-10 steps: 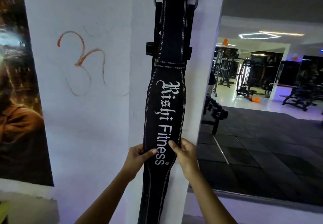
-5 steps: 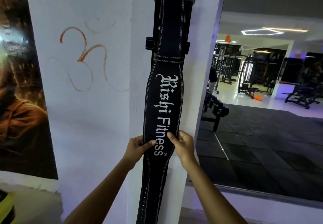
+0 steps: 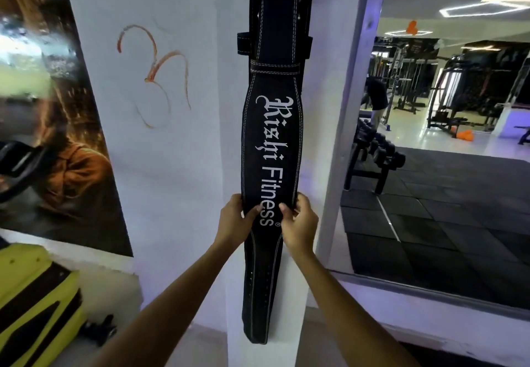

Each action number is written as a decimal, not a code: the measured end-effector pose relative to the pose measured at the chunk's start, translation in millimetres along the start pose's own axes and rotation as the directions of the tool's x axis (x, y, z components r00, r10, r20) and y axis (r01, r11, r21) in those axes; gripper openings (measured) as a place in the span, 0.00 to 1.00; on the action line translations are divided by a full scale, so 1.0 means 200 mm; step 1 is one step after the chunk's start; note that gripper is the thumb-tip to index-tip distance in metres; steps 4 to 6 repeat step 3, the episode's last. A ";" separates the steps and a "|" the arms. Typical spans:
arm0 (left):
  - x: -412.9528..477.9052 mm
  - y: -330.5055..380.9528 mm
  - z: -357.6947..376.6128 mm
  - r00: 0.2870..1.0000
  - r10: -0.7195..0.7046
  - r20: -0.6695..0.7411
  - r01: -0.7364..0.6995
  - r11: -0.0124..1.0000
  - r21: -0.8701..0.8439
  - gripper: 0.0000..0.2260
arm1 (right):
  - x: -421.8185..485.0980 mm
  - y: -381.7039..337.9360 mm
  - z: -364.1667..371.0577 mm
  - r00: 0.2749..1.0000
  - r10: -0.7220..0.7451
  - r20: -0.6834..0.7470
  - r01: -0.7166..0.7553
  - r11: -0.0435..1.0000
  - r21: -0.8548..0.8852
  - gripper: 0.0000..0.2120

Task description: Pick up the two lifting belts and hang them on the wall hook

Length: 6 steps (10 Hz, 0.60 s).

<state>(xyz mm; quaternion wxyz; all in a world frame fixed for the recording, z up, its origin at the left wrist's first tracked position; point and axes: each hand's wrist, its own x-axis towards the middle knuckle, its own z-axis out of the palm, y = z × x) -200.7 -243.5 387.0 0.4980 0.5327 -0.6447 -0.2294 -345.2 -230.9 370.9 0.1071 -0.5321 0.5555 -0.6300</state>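
A black lifting belt with white stitching and white "Rishi Fitness" lettering hangs straight down the white pillar. A second black belt shows behind it, only as edges and a loop near the top. The wall hook and the buckles are out of view above the frame. My left hand pinches the front belt's left edge at its wide part. My right hand pinches the right edge at the same height. Both thumbs press on the lettered face.
A large mirror to the right reflects the gym floor, a dumbbell rack and machines. A poster covers the wall on the left. A yellow and black object sits low at the left.
The view has tilted down, so the buckles left the top of the frame and the belt's lower end came into sight. My hands keep their hold on the belt's edges.
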 end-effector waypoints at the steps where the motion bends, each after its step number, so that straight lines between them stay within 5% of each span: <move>1: -0.08 0.02 -0.04 0.995 0.097 -0.037 -0.090 0.984 0.150 0.23 | -0.09 -0.01 0.02 0.985 -0.137 -0.105 0.123 0.983 -0.135 0.28; 3: -0.28 0.09 -0.25 0.986 0.166 0.021 -0.161 0.911 0.379 0.28 | -0.22 -0.25 -0.10 0.926 -0.377 0.001 0.349 0.854 -0.386 0.36; 6: -0.28 0.09 -0.25 0.986 0.166 0.021 -0.161 0.911 0.379 0.28 | -0.22 -0.25 -0.10 0.926 -0.377 0.001 0.349 0.854 -0.386 0.36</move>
